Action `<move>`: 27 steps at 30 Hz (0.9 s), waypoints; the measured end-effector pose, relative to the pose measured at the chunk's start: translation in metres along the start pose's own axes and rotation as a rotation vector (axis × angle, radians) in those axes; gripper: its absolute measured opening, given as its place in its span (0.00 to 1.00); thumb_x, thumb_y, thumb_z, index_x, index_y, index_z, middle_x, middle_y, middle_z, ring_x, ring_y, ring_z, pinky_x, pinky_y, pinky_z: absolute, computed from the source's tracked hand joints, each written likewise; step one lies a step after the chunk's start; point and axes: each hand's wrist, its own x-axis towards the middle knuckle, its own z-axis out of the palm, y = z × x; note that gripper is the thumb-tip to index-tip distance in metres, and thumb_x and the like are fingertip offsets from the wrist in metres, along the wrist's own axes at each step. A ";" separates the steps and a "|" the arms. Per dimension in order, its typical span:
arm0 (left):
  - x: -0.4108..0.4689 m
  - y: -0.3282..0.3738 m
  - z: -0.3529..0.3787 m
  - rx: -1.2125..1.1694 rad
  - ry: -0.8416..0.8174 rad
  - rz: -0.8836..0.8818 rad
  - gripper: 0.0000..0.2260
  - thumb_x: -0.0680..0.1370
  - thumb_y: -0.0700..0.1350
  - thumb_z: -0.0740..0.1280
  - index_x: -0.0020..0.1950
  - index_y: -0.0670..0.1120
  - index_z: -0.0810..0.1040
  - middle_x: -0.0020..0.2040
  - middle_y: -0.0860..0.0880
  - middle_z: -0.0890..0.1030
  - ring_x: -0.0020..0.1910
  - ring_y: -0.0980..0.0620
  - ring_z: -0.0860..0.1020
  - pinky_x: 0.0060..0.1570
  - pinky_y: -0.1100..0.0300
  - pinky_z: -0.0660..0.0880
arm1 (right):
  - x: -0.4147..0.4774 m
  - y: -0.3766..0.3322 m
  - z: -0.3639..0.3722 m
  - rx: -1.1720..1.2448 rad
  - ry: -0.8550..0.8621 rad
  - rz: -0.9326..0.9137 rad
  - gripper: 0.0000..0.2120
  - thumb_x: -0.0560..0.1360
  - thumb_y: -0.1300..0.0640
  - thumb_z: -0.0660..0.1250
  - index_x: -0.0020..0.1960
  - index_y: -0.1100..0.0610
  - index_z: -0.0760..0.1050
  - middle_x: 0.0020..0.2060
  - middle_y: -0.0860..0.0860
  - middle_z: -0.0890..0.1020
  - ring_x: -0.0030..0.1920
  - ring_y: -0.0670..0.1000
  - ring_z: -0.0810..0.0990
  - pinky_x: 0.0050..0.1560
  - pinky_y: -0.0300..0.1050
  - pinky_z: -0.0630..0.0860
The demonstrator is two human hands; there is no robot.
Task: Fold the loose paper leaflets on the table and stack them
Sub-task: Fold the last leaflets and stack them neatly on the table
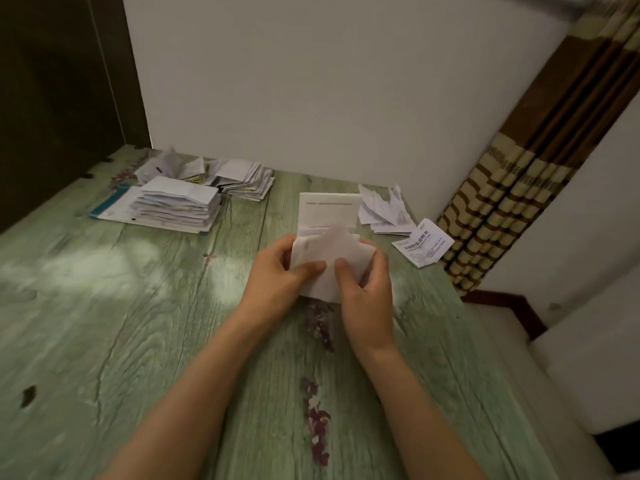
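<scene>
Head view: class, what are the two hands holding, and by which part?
A white paper leaflet: left hand pinches its left side, right hand its right side, thumbs on top.

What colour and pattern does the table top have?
The table top is pale green with wood-grain pattern and dark red flower prints; the head view shows it.

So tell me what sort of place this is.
Probably a room in a home: a green wood-grain table against a plain white wall, a striped brown curtain at the right, and stacks of folded leaflets. The left hand and right hand hold a leaflet.
</scene>
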 end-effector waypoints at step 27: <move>0.000 -0.012 0.001 0.251 -0.011 0.036 0.20 0.70 0.36 0.73 0.53 0.49 0.68 0.46 0.54 0.76 0.45 0.57 0.77 0.41 0.65 0.76 | 0.001 0.004 0.004 0.169 -0.170 0.100 0.20 0.80 0.57 0.61 0.70 0.55 0.63 0.59 0.50 0.75 0.57 0.47 0.76 0.53 0.35 0.76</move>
